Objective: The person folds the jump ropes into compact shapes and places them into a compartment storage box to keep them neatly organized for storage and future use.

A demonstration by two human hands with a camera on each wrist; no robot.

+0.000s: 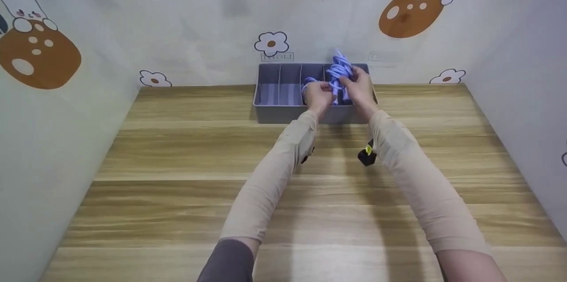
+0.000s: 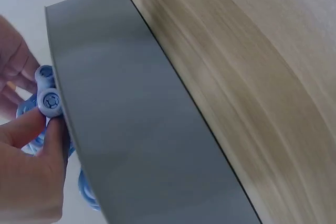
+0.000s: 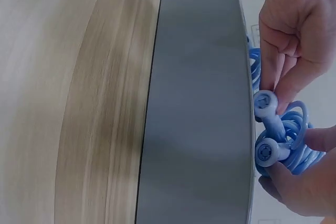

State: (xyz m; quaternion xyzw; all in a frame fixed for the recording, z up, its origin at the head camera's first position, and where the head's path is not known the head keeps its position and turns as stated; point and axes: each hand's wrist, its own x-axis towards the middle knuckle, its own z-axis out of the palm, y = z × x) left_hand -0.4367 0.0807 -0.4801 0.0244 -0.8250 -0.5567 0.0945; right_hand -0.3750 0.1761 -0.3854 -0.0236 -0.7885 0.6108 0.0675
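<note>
A pale blue jump rope [image 1: 340, 70], coiled into a bundle, is held upright over the right-hand compartment of the grey divided box [image 1: 283, 113]. My right hand [image 1: 361, 89] grips the bundle from the right, with its thumb across the coils. My left hand [image 1: 320, 96] pinches one handle [image 3: 265, 103] between thumb and finger. The second handle [image 3: 268, 152] lies close beside it, near the right hand's fingers. Both round handle ends show at the box's front rim in the wrist views. More blue cord [image 1: 311, 80] sits in the neighbouring compartment, partly behind the left hand.
Two compartments [image 1: 290, 94] on the box's left side show bare striped bottoms. The box stands at the back of a wood-grain table [image 1: 186, 153], against a wall covering [image 1: 199, 29] printed with flowers and rabbits. Side walls flank the table.
</note>
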